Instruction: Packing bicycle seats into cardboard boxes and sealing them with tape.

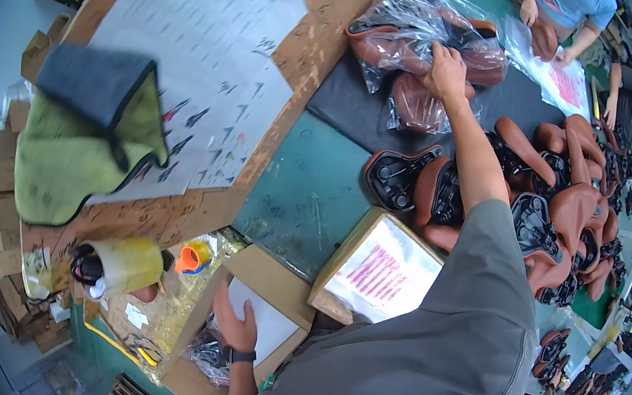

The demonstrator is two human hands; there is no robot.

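Right fingers rest curled on three bagged saddles; I cannot tell whether they pinch. Lower left of them runs one dark mat's edge, then bare counter. Left fingers, spread, are at one open carton.

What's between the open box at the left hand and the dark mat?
A stretch of scuffed green tabletop separates the open box from the dark mat; the head view shows it.
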